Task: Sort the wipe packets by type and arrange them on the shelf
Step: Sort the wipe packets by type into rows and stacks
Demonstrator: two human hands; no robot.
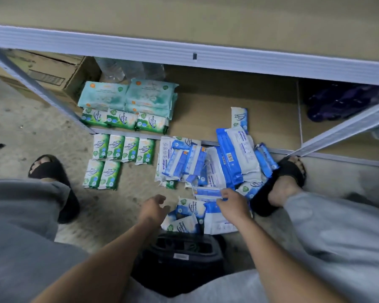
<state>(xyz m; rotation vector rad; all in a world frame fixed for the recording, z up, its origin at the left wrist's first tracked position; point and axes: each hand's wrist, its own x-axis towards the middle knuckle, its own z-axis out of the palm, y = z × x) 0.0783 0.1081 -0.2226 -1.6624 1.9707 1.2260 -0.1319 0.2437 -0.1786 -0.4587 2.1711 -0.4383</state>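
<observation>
While your right hand (233, 204) pinches the near edge of a blue-and-white packet (207, 192) between thumb and fingertips, treat the lot as follows

Item, blue-and-white packet: flat, soft film pouch, lying at the near side of the loose heap (214, 165), directly under your right fingertips. Judged light and limp; it will likely sag if lifted by one corner. The film looks glossy, so probably slippery. Better hold: thumb on top, fingers beneath the short end, across the sealed seam.

Item, loose heap: mixed blue packets, overlapping and tilted, just beyond your right fingers and spilling over the shelf lip (239, 147). Expect neighbours to slide when one is drawn out.

Item, small blue packets (189, 207): between your two hands, just beside the right palm, partly hidden under it.

Item, left hand (154, 207): fingers loosely curled and slightly parted, holding nothing, hovering above the floor to the left of the small blue packets.

Item, green packets on the floor (123, 147): laid in two neat rows, well beyond your left fingertips. Small, plump, likely squashy; take by the long sides.

Item, green row on the shelf (123, 120) and pale teal packs (149, 94) stacked behind it: already placed, farthest from both hands.

Item, single blue packet (239, 117): alone on the shelf, beyond the heap
</observation>
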